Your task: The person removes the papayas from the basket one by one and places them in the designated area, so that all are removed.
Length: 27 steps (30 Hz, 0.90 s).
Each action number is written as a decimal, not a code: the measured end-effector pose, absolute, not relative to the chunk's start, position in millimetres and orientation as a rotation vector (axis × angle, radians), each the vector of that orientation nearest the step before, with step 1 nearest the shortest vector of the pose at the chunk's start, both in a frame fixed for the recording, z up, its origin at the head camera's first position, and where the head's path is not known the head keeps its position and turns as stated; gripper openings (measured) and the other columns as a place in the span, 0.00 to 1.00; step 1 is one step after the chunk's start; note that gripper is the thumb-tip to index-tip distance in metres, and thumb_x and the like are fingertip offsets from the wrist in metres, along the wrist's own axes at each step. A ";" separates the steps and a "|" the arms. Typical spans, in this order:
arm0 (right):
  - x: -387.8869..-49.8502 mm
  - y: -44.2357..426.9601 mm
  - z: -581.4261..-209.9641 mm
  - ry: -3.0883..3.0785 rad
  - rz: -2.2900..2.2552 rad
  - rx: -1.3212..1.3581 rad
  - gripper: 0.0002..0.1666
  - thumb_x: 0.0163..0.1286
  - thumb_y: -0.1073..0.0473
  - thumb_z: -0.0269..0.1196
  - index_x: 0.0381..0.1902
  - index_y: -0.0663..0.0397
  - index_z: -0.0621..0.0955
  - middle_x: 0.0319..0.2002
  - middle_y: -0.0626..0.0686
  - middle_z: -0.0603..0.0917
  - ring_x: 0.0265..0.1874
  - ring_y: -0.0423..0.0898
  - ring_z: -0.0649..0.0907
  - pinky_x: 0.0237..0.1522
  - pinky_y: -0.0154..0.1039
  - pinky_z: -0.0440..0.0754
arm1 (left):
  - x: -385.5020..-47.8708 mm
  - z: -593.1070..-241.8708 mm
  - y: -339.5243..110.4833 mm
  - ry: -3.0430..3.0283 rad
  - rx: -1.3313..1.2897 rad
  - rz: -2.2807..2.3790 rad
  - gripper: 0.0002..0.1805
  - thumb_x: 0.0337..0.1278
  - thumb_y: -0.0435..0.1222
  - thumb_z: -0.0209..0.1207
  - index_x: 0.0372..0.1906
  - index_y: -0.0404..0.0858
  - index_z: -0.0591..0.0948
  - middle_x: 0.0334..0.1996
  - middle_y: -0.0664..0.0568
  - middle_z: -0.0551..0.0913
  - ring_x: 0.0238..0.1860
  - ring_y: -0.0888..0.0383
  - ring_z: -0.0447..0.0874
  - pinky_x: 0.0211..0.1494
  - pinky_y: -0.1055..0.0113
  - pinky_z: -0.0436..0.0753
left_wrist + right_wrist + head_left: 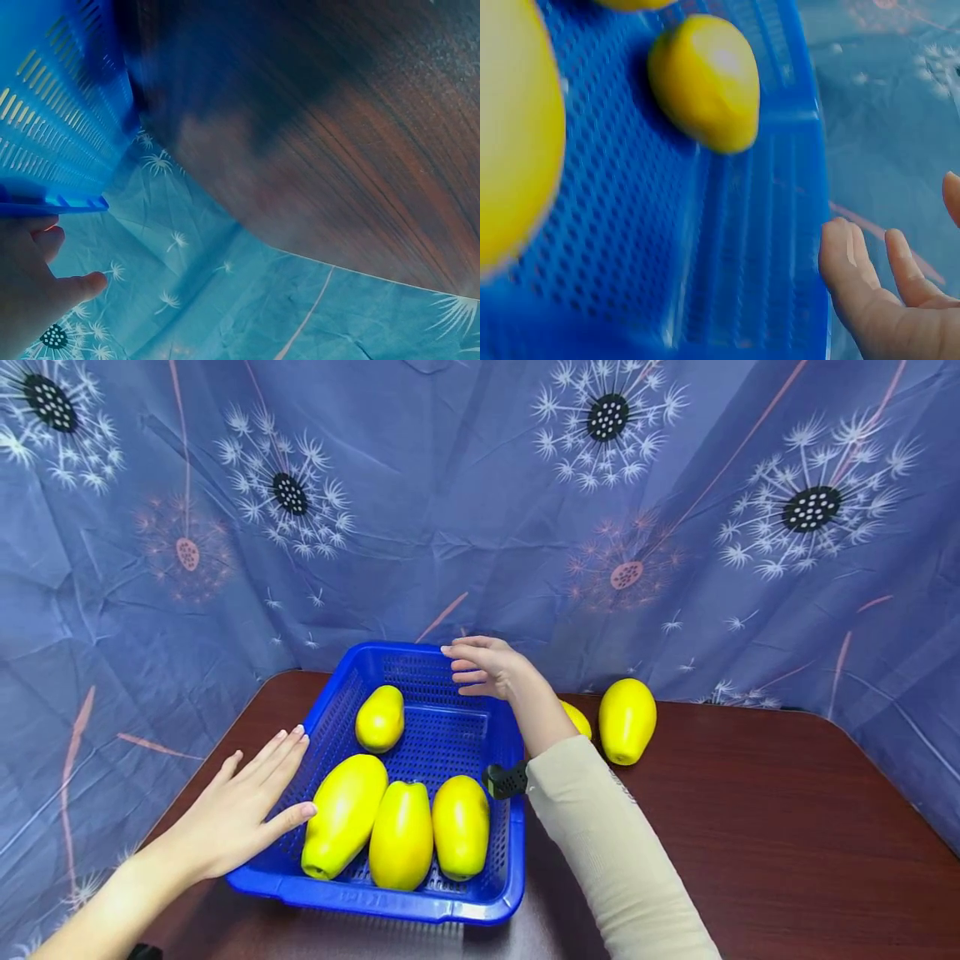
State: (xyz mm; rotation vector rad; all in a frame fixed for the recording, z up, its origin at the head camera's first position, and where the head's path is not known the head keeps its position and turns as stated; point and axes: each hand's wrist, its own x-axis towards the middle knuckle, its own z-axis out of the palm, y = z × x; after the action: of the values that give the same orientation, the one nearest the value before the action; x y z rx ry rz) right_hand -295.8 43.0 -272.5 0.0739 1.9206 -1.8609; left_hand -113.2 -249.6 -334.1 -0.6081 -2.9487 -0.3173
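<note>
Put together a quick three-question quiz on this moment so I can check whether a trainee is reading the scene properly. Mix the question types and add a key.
1. Count: in the head view, how many yellow fruits lie inside the blue basket?
2. True or false: the right hand holds no fruit.
3. Multiple choice: in the head view, where on the table are the two loose fruits?
A) left of the basket
B) right of the basket
C) between the basket and the person

Key: 1. Four. 2. True; its fingers are empty. 3. B.
</note>
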 end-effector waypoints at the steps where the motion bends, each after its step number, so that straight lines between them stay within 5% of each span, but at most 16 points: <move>1: -296.0 37.5 -274.2 1.924 -1.855 0.089 0.33 0.62 0.57 0.64 0.64 0.51 0.68 0.59 0.62 0.72 0.56 0.57 0.75 0.54 0.50 0.74 | -113.6 -333.8 -249.4 -2.950 -0.605 -0.318 0.42 0.63 0.55 0.48 0.73 0.36 0.50 0.73 0.43 0.49 0.73 0.47 0.41 0.66 0.37 0.40; 11: -295.4 -3.0 -292.6 1.959 -1.711 0.204 0.36 0.59 0.52 0.67 0.64 0.49 0.70 0.57 0.61 0.76 0.54 0.57 0.77 0.46 0.44 0.80 | -115.8 -335.7 -247.2 -2.943 -0.598 -0.338 0.43 0.63 0.55 0.48 0.73 0.36 0.50 0.72 0.42 0.49 0.72 0.46 0.43 0.64 0.35 0.45; 27: -289.7 -26.3 -313.1 1.975 -1.678 0.248 0.33 0.60 0.53 0.67 0.61 0.56 0.72 0.59 0.65 0.72 0.55 0.59 0.75 0.50 0.46 0.78 | -113.5 -332.6 -248.5 -2.950 -0.598 -0.315 0.43 0.62 0.56 0.48 0.72 0.35 0.52 0.72 0.43 0.51 0.72 0.45 0.45 0.63 0.34 0.47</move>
State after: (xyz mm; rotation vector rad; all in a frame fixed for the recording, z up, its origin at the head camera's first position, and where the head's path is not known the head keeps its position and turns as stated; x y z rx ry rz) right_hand -289.7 -26.3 -313.1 0.2475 1.9746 -1.6785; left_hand -113.5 -248.5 -332.6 -0.5985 -2.9500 -0.3147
